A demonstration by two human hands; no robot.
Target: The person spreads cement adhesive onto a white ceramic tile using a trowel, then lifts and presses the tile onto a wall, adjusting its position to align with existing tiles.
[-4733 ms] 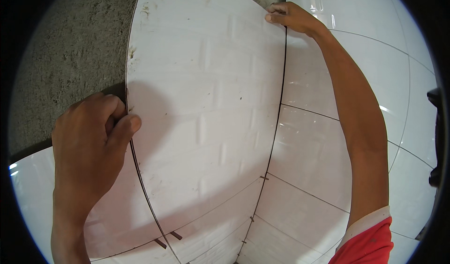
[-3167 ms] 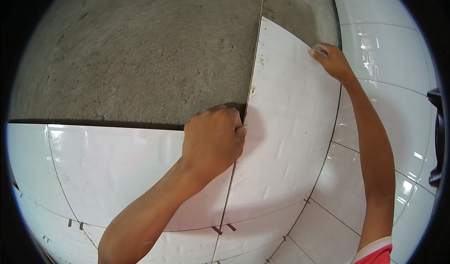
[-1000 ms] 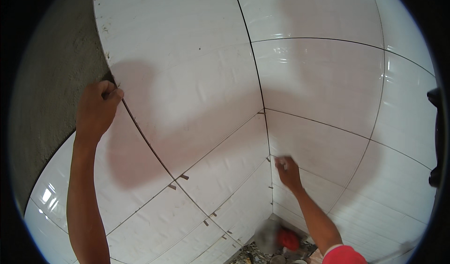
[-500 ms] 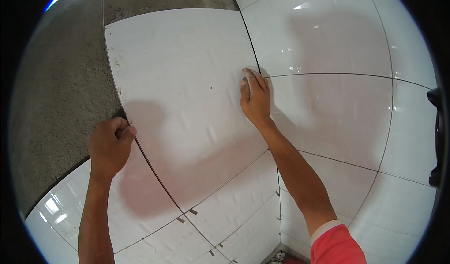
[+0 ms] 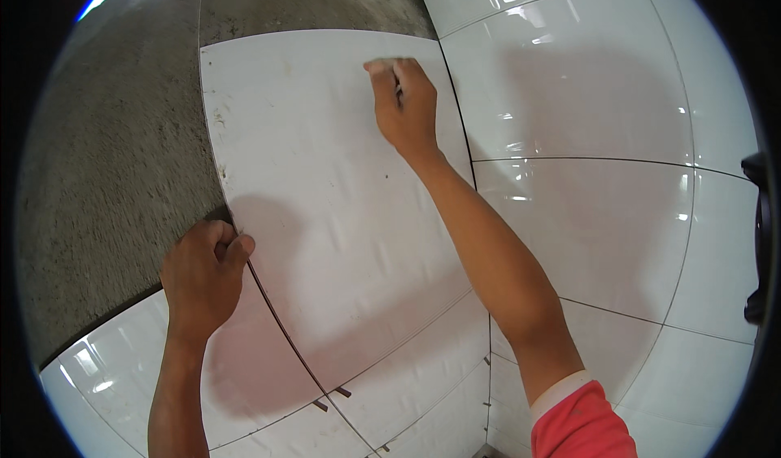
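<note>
Left grip (image 5: 202, 279) pinches the tile (image 5: 313, 157) by its edge; right grip (image 5: 407, 106), half-curled, how closed I can't tell. I'm probably seating it; even pressing seems called for.

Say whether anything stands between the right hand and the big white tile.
Nothing visible does. The right hand is in front of the white tile, toward its upper right; the left hand is at the tile's left edge.

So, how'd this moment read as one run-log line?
Left hand: at left edge of white tile | Right hand: over tile's upper right, contact unclear | Beside tile: rough grey wall | Tile's lower left: dark spacers
</note>
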